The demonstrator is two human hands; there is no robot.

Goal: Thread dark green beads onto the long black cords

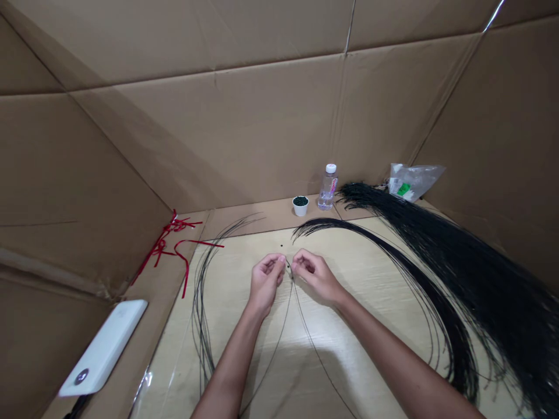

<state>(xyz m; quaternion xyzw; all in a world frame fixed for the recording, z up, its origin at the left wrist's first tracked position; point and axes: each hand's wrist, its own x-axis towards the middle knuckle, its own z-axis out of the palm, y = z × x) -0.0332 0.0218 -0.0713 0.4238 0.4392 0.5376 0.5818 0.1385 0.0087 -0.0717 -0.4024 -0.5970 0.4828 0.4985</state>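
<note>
Over the middle of the table, my left hand [266, 279] and my right hand [315, 273] are close together, fingertips pinched. Between them runs a thin dark cord [286, 317], with a small dark bead-like piece by the fingertips. The cord's two strands spread apart down toward me. Both hands grip this cord near its top; the exact hold is too small to make out. Just beyond them a tiny dark speck [282, 245] lies on the table. A white cup [300, 209] filled with dark green beads stands farther back.
A water bottle [327, 189] stands beside the cup. Bundles of black cord [437, 250] curve along the right; a looser bundle [201, 291] lies left. Red ribbon [163, 241], a white device [105, 349] and a plastic bag [417, 180] lie near the cardboard walls [262, 128].
</note>
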